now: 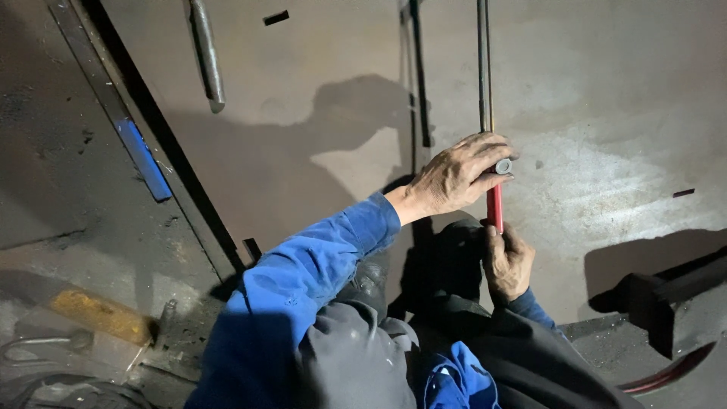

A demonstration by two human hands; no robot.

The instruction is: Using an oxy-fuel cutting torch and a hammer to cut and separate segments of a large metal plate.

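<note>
My left hand (454,178) reaches out in a blue sleeve and pinches a small grey round piece (503,165) at the top of a red tool handle (494,208). My right hand (507,261) lies just below it, fingers closed round the lower end of the red handle. A long thin dark rod (482,60) runs straight away from the hands across the steel plate (606,113). My left fingers rest on its near end. The join between rod and red handle is hidden by my left hand.
A blue bar (144,159) lies along a dark raised strip (151,129) at the left. A grey metal rod (206,53) rests at the top left, a thin dark strip (420,76) beside the long rod. A black steel bracket (659,295) stands at the lower right.
</note>
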